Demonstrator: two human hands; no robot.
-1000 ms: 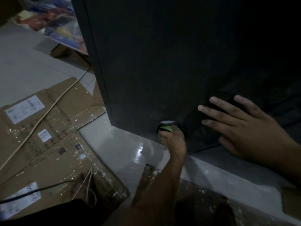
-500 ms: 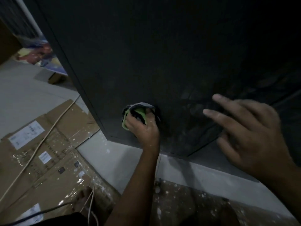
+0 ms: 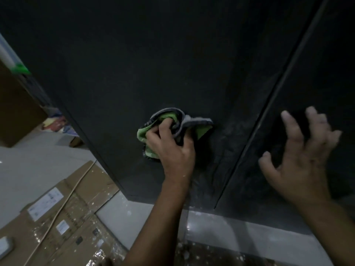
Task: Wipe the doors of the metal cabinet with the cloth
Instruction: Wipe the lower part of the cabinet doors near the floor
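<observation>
On the lower part of the left door (image 3: 115, 83) of the dark metal cabinet (image 3: 192, 35), a green and grey cloth (image 3: 184, 121) is held flat against the panel by the left hand (image 3: 171, 150). The cloth is bunched inside curled fingers (image 3: 163, 129), so that most of it spills out beyond the grip: a green fold is seen to the left of the knuckles and below them, a grey edge is looped over the top of the fingers, and a further grey and green flap is spread out to the right, toward the seam (image 3: 269, 131) between the doors. The palm and wrist are placed below the cloth, with the forearm rising from the bottom of the view. The right hand (image 3: 299, 160) is raised in front of the right door (image 3: 326, 64), just beyond the seam, with its fingers spread wide and nothing held in them (it is blurred, and whether the panel is touched cannot be told). Pale smears are visible on the door surface between the two hands. Beneath the cabinet a light tiled floor (image 3: 28, 169) is seen, and to the left of it flattened cardboard (image 3: 80, 227) speckled with white spots is laid out, bearing white labels (image 3: 46, 202) and crossed by a pale cord (image 3: 63, 204). A brown box (image 3: 15, 112) is set at the far left.
</observation>
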